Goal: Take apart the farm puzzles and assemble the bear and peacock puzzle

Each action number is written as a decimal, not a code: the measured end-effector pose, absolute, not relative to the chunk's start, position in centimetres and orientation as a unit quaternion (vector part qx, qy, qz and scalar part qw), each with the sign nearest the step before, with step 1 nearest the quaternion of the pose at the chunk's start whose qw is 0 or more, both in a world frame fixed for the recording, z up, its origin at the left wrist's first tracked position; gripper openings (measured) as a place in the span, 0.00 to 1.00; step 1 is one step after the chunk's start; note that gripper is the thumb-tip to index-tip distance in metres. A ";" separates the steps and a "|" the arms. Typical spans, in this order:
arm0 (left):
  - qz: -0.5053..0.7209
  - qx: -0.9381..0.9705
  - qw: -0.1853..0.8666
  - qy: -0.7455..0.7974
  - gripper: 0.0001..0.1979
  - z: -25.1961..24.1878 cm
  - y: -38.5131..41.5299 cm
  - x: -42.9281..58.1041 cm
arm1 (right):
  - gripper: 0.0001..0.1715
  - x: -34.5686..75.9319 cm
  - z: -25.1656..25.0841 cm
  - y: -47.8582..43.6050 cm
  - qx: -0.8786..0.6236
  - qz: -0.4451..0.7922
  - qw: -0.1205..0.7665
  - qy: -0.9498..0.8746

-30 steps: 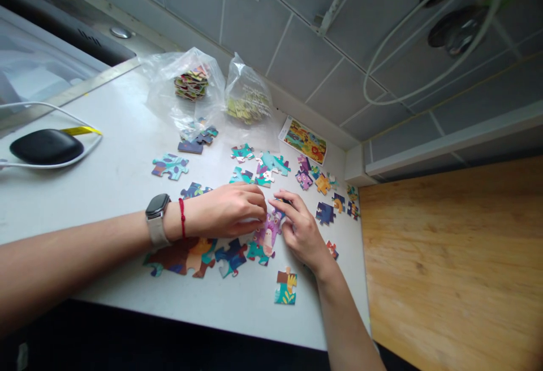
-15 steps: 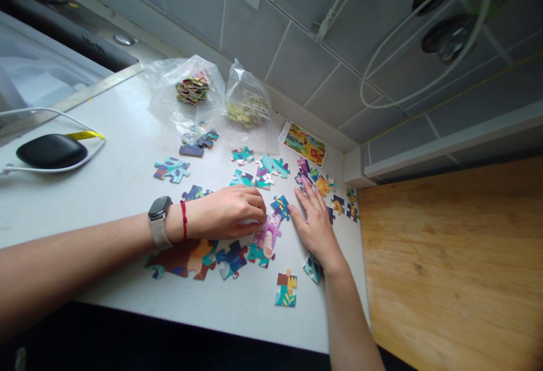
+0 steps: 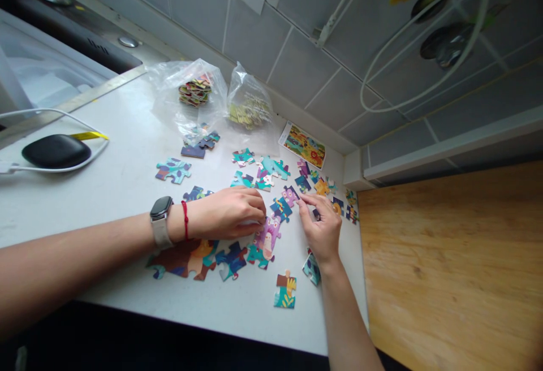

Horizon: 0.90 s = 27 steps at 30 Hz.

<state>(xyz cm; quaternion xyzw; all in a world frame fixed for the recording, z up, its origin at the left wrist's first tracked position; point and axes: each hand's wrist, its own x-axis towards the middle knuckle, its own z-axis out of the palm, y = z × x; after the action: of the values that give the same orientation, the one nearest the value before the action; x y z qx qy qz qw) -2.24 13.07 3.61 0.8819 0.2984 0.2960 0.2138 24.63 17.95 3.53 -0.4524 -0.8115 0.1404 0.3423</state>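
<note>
My right hand (image 3: 322,221) pinches a purple puzzle piece (image 3: 291,195) by its right edge. That piece lies just above a dark blue piece (image 3: 280,208). My left hand (image 3: 241,212) rests to the left with its fingers curled together, their tips at the joined pink animal pieces (image 3: 268,238); whatever is under the fingertips is hidden. Below my left wrist lie joined brown pieces (image 3: 178,261), with a blue-and-teal piece (image 3: 231,261) beside them. A brown-and-teal piece (image 3: 285,292) sits near the front edge, and a teal piece (image 3: 311,269) is partly behind my right wrist.
Two clear plastic bags (image 3: 197,111) with more pieces stand at the back. A picture card (image 3: 303,145) leans near the wall. Loose pieces (image 3: 173,170) are scattered about. At left lies a black oval object (image 3: 57,151) with a white cable; a wooden surface (image 3: 449,263) adjoins at right.
My right hand has gone from spread flat to a pinch, bringing the purple piece down and left toward the dark blue piece. My left hand has stayed nearly in place.
</note>
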 end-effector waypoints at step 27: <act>0.243 0.900 0.199 0.303 0.21 2.4 12.4 -2.6 | 0.12 24.1 2.9 17.5 -0.464 0.282 0.341 -0.767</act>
<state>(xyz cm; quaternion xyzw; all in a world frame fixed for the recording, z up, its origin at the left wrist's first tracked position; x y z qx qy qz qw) -2.62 12.37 2.37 0.8997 0.3031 0.2430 0.1990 24.11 17.53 2.86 -0.4643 -0.7675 0.2819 0.3405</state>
